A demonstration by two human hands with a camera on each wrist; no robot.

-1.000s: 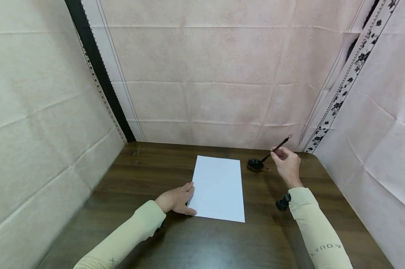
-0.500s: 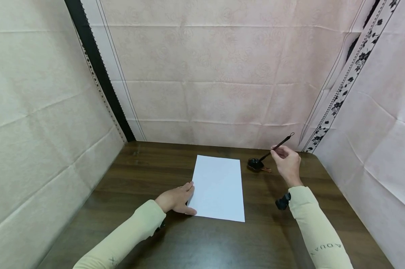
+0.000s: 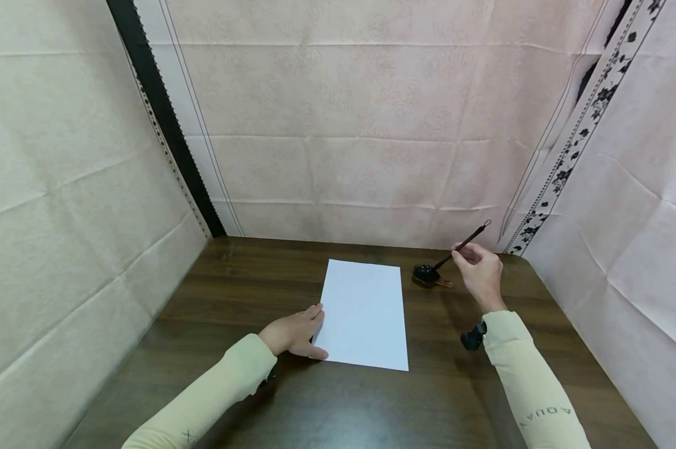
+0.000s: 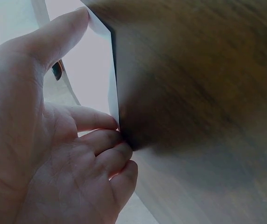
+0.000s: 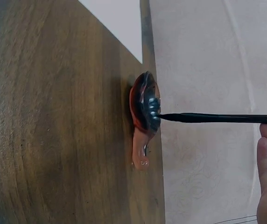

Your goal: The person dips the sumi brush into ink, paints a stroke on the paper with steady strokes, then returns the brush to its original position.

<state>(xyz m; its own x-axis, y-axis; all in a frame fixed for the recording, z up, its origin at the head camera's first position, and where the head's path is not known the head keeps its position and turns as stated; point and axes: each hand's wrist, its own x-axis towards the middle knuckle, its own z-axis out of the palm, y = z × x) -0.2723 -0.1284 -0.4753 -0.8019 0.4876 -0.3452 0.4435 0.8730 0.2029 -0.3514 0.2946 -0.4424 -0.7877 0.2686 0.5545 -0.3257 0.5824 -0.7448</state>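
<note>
The brush (image 5: 217, 118) had shifted only slightly, its looped end a touch higher and farther right than a second earlier; the paper (image 3: 363, 315) and the left hand (image 3: 295, 332) lay where they had been. The right hand (image 3: 481, 277) pinched the brush partway along its shaft, between thumb and fingertips; the brush slanted, looped end up and to the right, its dark tip down at the dish (image 3: 426, 274) (whether the tip actually touched the glossy black inside, I could not tell).

The dish sat on the bench (image 3: 231, 299) near the far edge, just beside the paper's upper right corner, with a strip of bare wood between; it had a reddish-brown rim and a curled handle of the same colour, which pointed to the right.

The left hand rested at the paper's left edge, its fingers close together and loosely extended, its thumb spread apart from them on the near left corner; the paper, plain white, lay flat in front of the person.

Pale cloth (image 3: 338, 125) hung behind the bench and along both sides; a black strip (image 3: 164, 112) ran down the left corner, a flowered border (image 3: 585, 131) down the right.
</note>
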